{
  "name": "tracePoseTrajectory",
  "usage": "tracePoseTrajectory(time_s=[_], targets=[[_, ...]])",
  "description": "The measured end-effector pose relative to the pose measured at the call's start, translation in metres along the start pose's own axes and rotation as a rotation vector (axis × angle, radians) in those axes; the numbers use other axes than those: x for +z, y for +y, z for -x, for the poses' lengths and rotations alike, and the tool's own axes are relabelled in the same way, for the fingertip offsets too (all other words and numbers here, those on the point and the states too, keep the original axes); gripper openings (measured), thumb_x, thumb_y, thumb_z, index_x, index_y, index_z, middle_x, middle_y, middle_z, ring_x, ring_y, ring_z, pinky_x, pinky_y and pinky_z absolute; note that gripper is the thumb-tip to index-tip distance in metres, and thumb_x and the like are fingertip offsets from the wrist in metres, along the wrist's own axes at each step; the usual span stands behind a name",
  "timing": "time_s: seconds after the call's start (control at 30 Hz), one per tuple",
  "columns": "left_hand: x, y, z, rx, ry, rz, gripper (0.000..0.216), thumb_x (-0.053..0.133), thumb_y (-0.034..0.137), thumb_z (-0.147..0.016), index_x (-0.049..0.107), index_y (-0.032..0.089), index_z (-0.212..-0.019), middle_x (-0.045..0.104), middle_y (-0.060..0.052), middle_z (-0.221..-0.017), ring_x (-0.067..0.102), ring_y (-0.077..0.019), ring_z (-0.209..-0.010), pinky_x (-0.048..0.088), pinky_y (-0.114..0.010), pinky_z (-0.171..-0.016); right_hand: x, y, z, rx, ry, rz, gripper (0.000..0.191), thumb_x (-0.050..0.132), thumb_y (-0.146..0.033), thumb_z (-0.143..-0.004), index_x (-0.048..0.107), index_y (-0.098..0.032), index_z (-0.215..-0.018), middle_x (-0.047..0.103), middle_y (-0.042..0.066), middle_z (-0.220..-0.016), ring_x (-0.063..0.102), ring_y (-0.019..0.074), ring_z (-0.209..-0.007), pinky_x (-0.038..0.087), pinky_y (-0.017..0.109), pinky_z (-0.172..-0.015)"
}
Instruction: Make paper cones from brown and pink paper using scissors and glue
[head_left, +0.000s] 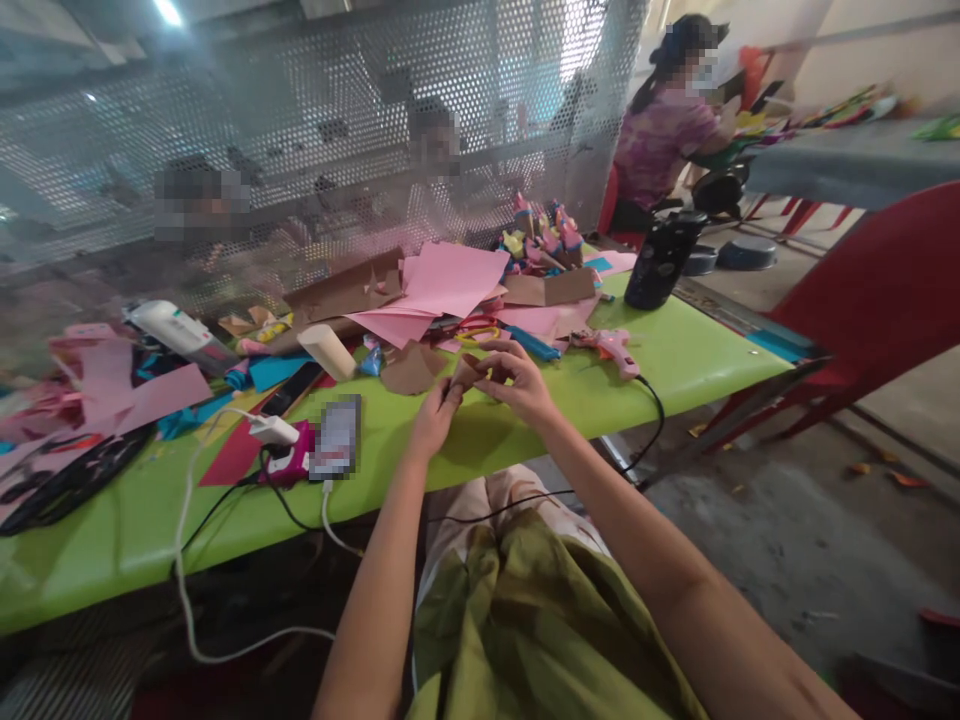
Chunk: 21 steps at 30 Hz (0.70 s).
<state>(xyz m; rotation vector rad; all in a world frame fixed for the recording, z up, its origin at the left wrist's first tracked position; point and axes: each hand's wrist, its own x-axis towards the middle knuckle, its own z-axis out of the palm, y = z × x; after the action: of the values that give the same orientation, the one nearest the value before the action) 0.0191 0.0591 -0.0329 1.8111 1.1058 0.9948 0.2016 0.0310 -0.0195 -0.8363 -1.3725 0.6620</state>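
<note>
My left hand [435, 418] and my right hand [514, 382] meet over the green table [697, 350], both pinching a small brown paper piece [468, 371] between their fingertips. Just behind it a larger round brown paper cutout [409, 368] lies flat. A pink glue gun [613, 349] rests to the right of my right hand, its black cord running off the table edge. Pink paper sheets [442, 280] are piled behind.
A phone [337, 438] with chargers and white cables lies at the left. A white tube [327, 351], a white bottle [180, 332], scissors, paper scraps and small paper figures [544, 238] crowd the table. A black jug [663, 260] stands far right. A perforated screen, red chairs and other people surround.
</note>
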Motion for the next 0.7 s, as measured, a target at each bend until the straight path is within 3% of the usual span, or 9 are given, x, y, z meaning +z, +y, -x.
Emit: tracePoseTrajectory(time_s=[0.23,0.43,0.7], targets=[[0.000,0.008,0.002,0.028,-0.024,-0.054,0.033,0.053,0.052,-0.093,0.060,0.021,-0.096,0.065,-0.003,-0.086,0.061,-0.0201,-0.089,0.047,-0.030,-0.081,-0.001,0.000,0.000,0.028,-0.015,0.051,0.027,0.077,-0.048,-0.078,0.073,-0.021,-0.081,0.062,0.011,-0.121,0.060,0.0205,-0.092,0.051,0.033,-0.071],[0.001,0.014,0.004,0.039,-0.032,-0.073,0.024,0.053,0.044,-0.094,0.059,0.021,-0.098,0.066,-0.004,-0.092,0.061,-0.0197,-0.088,0.047,-0.030,-0.081,0.000,0.003,-0.001,0.002,0.008,0.069,0.024,0.074,-0.044,-0.082,0.072,-0.022,-0.075,0.063,0.010,-0.117,0.061,0.0232,-0.100,0.052,0.035,-0.078],[0.002,0.015,0.003,0.061,-0.022,-0.088,0.021,0.053,0.040,-0.095,0.060,0.020,-0.100,0.068,-0.004,-0.094,0.063,-0.0203,-0.092,0.048,-0.031,-0.084,0.002,0.008,-0.001,0.051,-0.003,0.063,0.024,0.075,-0.044,-0.078,0.071,-0.021,-0.074,0.064,0.010,-0.115,0.059,0.0183,-0.081,0.049,0.032,-0.064]])
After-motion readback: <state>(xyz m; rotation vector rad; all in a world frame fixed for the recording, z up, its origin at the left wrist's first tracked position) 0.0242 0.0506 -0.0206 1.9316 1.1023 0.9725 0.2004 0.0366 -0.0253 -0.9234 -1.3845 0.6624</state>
